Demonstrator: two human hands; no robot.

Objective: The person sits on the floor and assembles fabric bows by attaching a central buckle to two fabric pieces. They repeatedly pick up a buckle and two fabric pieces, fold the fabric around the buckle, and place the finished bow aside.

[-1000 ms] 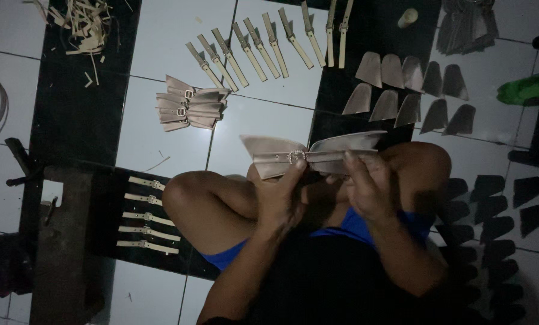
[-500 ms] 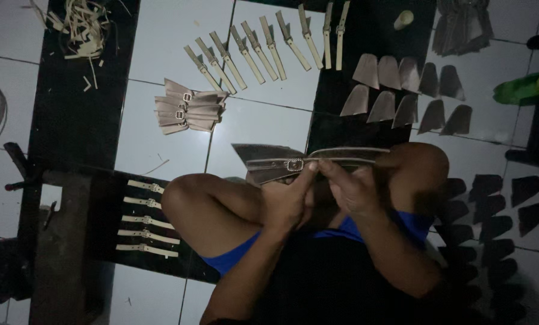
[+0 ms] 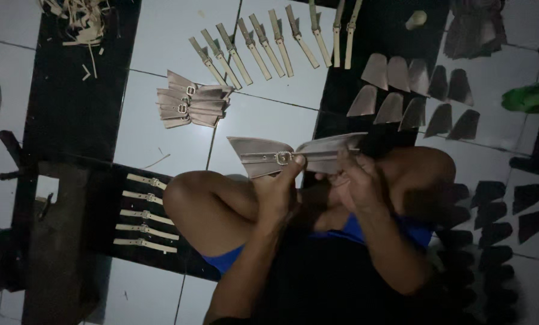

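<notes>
I sit cross-legged on a tiled floor. Both hands hold a beige shoe upper piece (image 3: pixel 254 155) made of two flaps joined by a strap with a small metal buckle (image 3: pixel 282 158). My left hand (image 3: pixel 278 192) pinches the strap at the buckle with thumb and forefinger. My right hand (image 3: pixel 355 177) grips the right flap and the strap's end. The piece hovers above my knees.
A pile of finished buckled pieces (image 3: pixel 191 107) lies ahead on the left. A row of buckled straps (image 3: pixel 269 42) fans out beyond it. Short straps (image 3: pixel 143 213) rest on a dark mat at my left. Tan cut pieces (image 3: pixel 396 90) and dark ones (image 3: pixel 492 204) lie at right.
The piece has shifted slightly toward me and flattened. My left thumb and forefinger have closed in on the buckle, and my right hand has slid along the strap.
</notes>
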